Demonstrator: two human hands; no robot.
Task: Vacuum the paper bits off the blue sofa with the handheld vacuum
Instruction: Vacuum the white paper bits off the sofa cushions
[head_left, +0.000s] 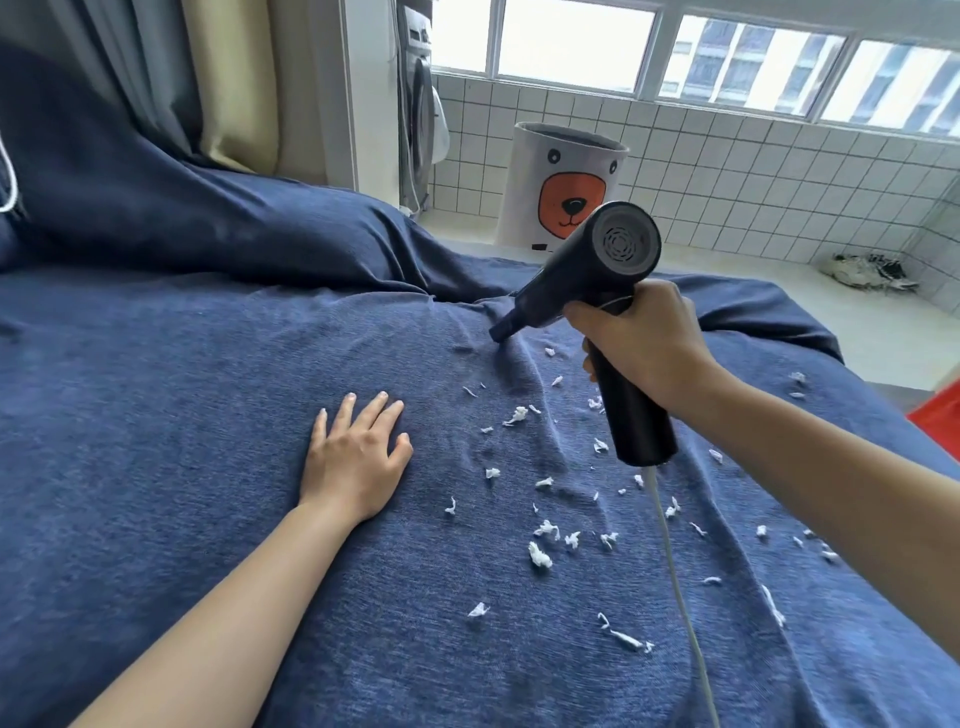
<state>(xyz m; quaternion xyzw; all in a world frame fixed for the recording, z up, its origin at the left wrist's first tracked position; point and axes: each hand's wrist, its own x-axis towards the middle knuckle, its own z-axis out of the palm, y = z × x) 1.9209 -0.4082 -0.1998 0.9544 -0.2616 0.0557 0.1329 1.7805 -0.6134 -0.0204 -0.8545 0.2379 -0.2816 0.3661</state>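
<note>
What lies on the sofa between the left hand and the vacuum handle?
Head view: scattered paper bits on wrinkled blue sofa fabric.

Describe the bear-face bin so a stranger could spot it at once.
Look past the far edge of the blue sofa to the white tiled wall under the windows. The bin stands on the pale floor against that wall, right behind the black handheld vacuum. It alone is a white cylinder printed with an orange bear face.

Single head-worn wide view looks forward and down, close over the sofa (208, 415), edges perhaps distorted.
</note>
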